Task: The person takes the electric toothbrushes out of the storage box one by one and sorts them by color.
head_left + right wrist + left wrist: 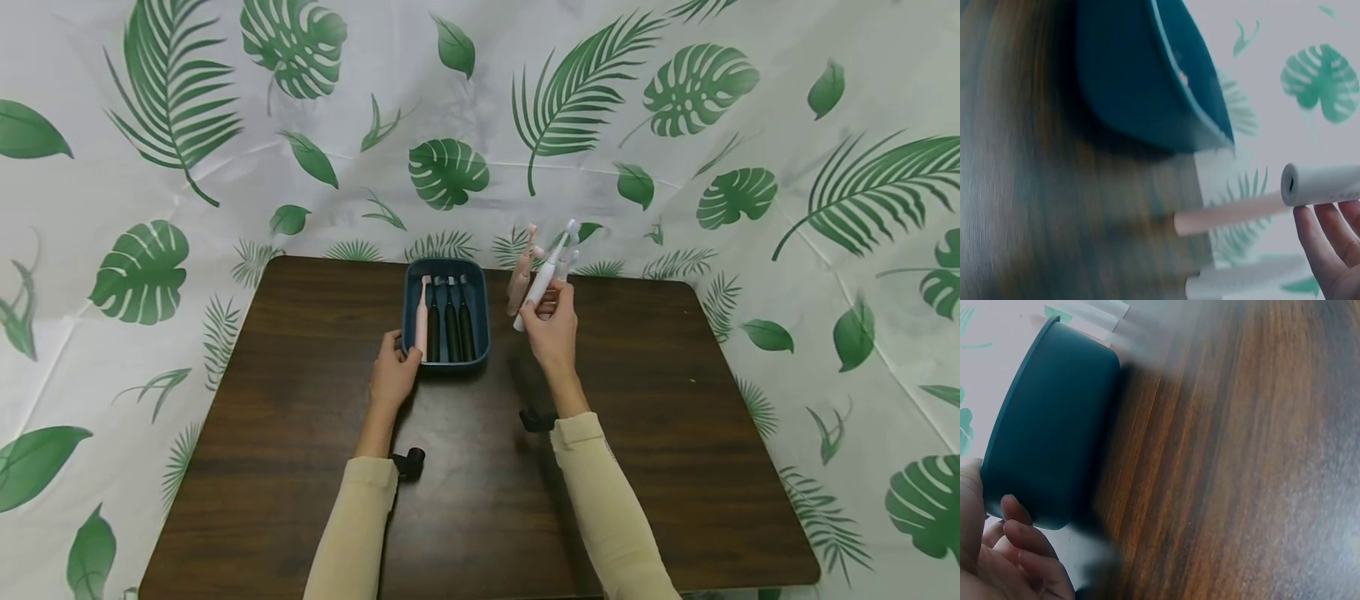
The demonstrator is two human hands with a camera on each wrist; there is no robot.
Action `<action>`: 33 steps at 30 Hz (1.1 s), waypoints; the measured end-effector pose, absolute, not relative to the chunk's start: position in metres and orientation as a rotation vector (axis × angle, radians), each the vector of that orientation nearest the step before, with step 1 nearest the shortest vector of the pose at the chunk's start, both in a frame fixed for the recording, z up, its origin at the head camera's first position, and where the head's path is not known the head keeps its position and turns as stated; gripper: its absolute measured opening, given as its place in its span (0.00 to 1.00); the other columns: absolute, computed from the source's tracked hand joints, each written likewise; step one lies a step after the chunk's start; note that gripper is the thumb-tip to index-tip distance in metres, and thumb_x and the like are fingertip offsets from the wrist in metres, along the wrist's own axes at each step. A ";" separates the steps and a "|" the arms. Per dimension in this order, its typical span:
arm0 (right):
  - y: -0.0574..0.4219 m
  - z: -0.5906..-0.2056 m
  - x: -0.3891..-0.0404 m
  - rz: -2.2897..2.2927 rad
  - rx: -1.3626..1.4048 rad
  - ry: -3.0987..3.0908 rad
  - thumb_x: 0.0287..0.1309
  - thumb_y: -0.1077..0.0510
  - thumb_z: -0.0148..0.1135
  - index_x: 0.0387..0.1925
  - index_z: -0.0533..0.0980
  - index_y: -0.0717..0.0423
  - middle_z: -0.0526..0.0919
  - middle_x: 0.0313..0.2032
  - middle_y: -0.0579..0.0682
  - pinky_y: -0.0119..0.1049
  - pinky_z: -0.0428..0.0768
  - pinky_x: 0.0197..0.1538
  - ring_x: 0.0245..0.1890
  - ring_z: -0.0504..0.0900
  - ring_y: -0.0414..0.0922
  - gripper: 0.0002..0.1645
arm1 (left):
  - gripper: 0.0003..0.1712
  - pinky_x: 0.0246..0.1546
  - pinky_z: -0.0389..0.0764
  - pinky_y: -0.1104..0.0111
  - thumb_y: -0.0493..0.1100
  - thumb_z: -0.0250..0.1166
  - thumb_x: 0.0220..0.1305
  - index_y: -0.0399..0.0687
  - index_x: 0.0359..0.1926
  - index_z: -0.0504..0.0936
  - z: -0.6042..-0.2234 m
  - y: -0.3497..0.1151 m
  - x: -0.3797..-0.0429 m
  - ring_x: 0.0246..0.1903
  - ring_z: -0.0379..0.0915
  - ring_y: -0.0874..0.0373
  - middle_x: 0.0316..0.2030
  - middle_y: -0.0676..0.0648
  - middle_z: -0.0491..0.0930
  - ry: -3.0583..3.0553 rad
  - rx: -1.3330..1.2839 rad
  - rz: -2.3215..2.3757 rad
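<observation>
At the left hand [393, 373]: a grip on the near left corner of the blue box [457, 367], thumb by the rim, fingers against the outside.
Ahead of the left hand, inside: a flesh-pink toothbrush [422, 321] leftmost, then three black toothbrushes [451, 329], heads pointing away.
Beyond the right hand [553, 327], slightly left: upright pink handle [1219, 214], partly blurred.
In the right hand: a white toothbrush [538, 287], pinched near its base, tilted.
Behind the right hand: white handles [1241, 278], count unclear.
Under both hands: brown table [637, 375].
</observation>
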State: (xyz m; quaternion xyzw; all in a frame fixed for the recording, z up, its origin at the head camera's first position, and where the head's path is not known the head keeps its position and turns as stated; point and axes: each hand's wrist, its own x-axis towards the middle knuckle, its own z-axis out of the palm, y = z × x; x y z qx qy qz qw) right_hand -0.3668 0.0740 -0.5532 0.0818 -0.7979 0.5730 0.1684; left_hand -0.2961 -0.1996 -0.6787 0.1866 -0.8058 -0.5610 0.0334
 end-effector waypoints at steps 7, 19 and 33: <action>0.102 -0.563 -0.375 1.558 0.134 -2.265 0.64 0.60 0.66 0.61 0.71 0.55 0.83 0.51 0.56 0.32 0.80 0.44 0.43 0.83 0.49 0.25 | 0.38 0.21 0.65 0.62 0.57 0.58 0.70 0.55 0.78 0.67 -0.676 -0.199 -0.294 0.21 0.69 0.54 0.20 0.55 0.74 -2.476 0.561 -1.714; 0.130 -0.589 -0.386 1.548 0.056 -2.242 0.63 0.62 0.66 0.61 0.72 0.57 0.83 0.51 0.58 0.46 0.81 0.53 0.47 0.83 0.50 0.25 | 0.39 0.19 0.63 0.64 0.57 0.59 0.68 0.55 0.77 0.68 -0.677 -0.199 -0.295 0.18 0.65 0.54 0.18 0.53 0.70 -2.443 0.568 -1.754; 0.130 -0.615 -0.392 1.577 0.003 -2.265 0.63 0.64 0.64 0.59 0.71 0.59 0.81 0.52 0.60 0.55 0.79 0.61 0.53 0.83 0.57 0.23 | 0.39 0.18 0.61 0.64 0.59 0.57 0.66 0.56 0.76 0.70 -0.679 -0.196 -0.297 0.17 0.63 0.54 0.17 0.53 0.69 -2.444 0.612 -1.711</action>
